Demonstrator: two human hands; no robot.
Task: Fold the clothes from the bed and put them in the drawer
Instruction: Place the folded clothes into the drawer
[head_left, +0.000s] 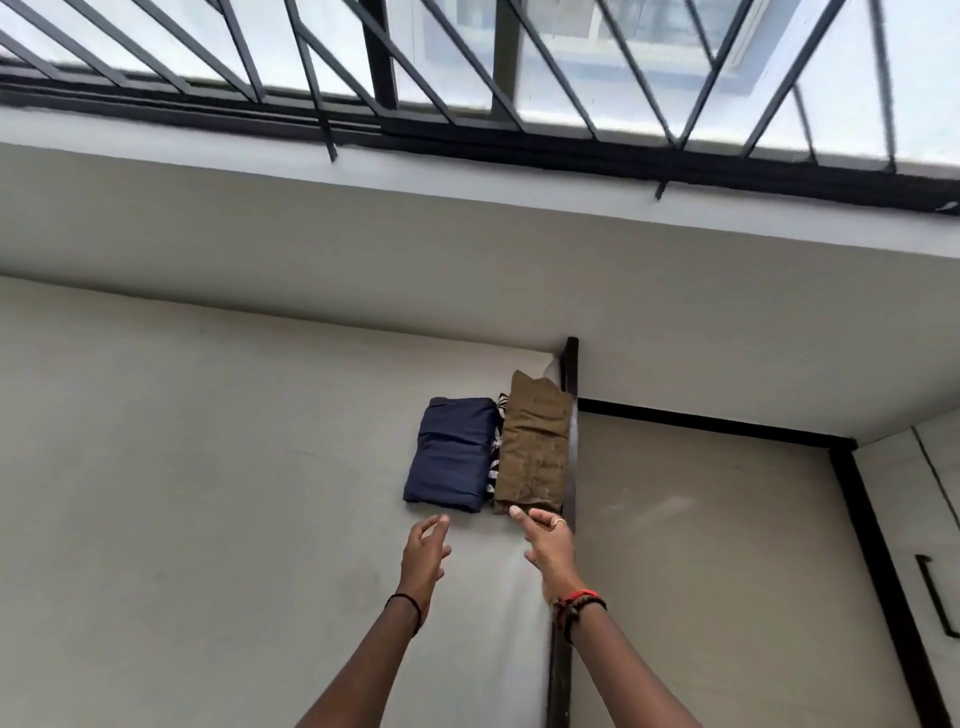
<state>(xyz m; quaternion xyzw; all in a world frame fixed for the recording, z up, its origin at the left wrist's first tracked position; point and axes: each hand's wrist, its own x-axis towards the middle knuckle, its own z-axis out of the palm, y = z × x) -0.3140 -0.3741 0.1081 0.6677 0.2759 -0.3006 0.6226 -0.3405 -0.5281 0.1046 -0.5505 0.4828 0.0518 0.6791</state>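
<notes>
Two folded garments lie side by side on a pale flat surface (208, 467): a navy blue one (452, 454) on the left and an olive-brown one (535, 447) on the right. A black-and-white patterned cloth (496, 452) shows in the gap between them. My left hand (423, 556) hovers just below the navy garment with its fingers loosely spread, holding nothing. My right hand (548, 540), wearing a ring, has straight fingers whose tips reach the lower edge of the olive-brown garment.
A dark post or frame edge (571, 415) runs right beside the olive-brown garment. Right of it is a beige panel (701, 571) with a dark border and a black handle (937, 597). A barred window (467, 67) fills the top.
</notes>
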